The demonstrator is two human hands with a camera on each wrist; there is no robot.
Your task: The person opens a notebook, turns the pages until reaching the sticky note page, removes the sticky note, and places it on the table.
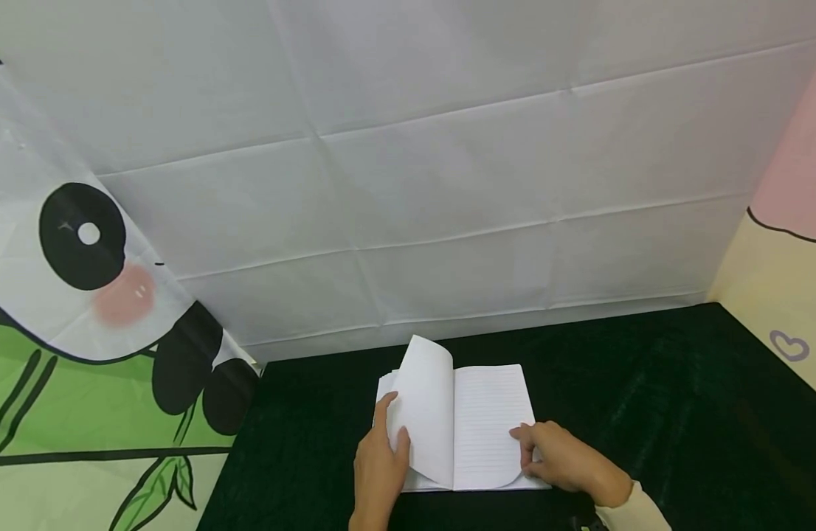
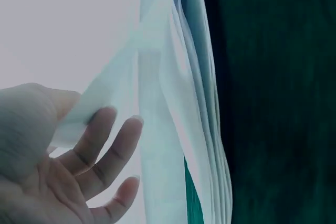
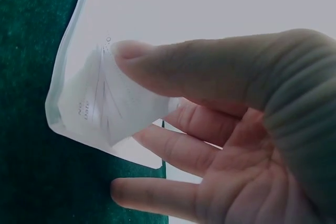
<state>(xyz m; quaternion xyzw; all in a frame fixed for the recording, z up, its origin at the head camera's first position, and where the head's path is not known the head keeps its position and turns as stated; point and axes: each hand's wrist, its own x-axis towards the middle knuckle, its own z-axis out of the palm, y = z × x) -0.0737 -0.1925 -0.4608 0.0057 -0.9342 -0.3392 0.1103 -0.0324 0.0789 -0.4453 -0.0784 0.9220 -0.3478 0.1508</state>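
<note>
An open notebook with ruled white pages lies on the dark green cloth. One blank-looking page stands raised on its left half, curving up from the spine. My left hand is at that page's outer edge; in the left wrist view the page runs between the thumb and the fingers. At the lower right corner, my right hand pinches the ruled page between thumb and fingers. That corner bends up, and printed lettering shows on the paper beneath it in the right wrist view.
The dark green cloth covers the table around the notebook. A creased white sheet hangs behind it. Printed cartoon panels stand at the left and the right.
</note>
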